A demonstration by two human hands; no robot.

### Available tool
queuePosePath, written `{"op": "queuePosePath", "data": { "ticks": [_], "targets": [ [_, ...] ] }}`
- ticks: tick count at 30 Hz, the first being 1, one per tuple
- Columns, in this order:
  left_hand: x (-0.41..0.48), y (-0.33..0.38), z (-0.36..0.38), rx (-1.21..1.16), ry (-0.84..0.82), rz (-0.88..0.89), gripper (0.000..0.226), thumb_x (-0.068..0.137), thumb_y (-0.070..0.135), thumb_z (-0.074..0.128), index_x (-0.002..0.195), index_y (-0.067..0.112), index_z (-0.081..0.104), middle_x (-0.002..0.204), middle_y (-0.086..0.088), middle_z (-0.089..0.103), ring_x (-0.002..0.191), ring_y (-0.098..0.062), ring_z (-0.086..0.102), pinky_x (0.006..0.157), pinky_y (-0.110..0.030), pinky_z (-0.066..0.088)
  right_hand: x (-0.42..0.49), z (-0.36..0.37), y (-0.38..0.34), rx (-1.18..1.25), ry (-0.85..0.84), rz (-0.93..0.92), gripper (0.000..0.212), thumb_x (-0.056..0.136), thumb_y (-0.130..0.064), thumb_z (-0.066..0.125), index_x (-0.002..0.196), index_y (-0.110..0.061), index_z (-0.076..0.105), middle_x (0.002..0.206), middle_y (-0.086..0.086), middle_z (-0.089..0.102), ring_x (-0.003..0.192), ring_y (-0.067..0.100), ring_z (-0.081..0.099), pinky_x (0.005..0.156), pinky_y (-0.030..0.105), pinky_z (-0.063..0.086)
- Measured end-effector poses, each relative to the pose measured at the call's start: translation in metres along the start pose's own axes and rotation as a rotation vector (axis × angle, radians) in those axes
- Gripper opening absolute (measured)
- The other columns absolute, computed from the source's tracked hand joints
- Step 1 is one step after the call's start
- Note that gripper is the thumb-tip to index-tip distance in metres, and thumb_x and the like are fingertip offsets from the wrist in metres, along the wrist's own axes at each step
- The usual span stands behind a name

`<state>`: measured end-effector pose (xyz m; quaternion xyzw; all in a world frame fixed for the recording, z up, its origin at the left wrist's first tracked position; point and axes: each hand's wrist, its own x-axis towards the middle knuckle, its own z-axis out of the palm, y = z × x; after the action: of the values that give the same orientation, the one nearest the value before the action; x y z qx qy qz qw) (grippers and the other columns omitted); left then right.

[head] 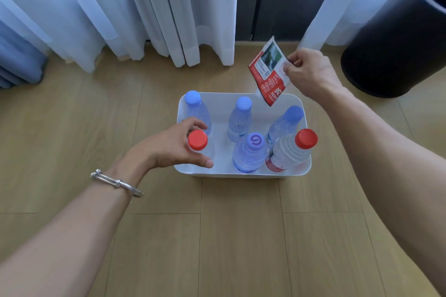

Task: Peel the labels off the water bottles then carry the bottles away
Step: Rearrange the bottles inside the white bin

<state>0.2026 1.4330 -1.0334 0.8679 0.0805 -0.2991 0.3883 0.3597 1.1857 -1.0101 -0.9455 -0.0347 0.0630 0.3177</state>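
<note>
A white bin [243, 174] on the wooden floor holds several upright water bottles. My left hand [169, 146] grips a bare red-capped bottle [198, 140] at the bin's front left corner. My right hand [307, 71] pinches a peeled red and white label [269, 72] in the air above the bin's back right corner. Another red-capped bottle [290, 150] at the front right still wears a red label. A purple-capped bottle [249, 152] stands between the two red caps. Three blue-capped bottles [240, 117] fill the back row without labels.
A black round trash can [395, 38] stands at the far right, beyond my right hand. White curtains [120, 7] hang along the back wall. Bare wooden floor [217, 236] lies in front of the bin. A silver bracelet [115, 182] circles my left wrist.
</note>
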Motion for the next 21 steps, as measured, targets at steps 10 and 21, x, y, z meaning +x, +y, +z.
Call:
{"op": "queuePosePath", "data": {
  "ticks": [10, 21],
  "targets": [
    [0.0, 0.028, -0.013, -0.059, 0.009, 0.061, 0.065, 0.048, 0.072, 0.066, 0.102, 0.037, 0.064, 0.108, 0.021, 0.064, 0.101, 0.005, 0.059, 0.09, -0.025, 0.046, -0.006, 0.012, 0.004, -0.014, -0.144, 0.161, 0.018, 0.09, -0.023, 0.053, 0.093, -0.012, 0.067, 0.096, 0.01, 0.07, 0.085, 0.024, 0.064, 0.069, 0.035, 0.05],
    [0.012, 0.053, -0.012, 0.132, 0.102, 0.028, 0.037, 0.09, 0.058, 0.049, 0.111, 0.03, 0.063, 0.112, 0.009, 0.067, 0.104, -0.013, 0.062, 0.098, -0.038, 0.047, -0.006, 0.01, 0.017, -0.132, -0.295, 0.336, 0.028, 0.083, -0.02, 0.06, 0.11, -0.012, 0.066, 0.104, 0.009, 0.067, 0.088, 0.025, 0.063, 0.07, 0.03, 0.047]
  ]
}}
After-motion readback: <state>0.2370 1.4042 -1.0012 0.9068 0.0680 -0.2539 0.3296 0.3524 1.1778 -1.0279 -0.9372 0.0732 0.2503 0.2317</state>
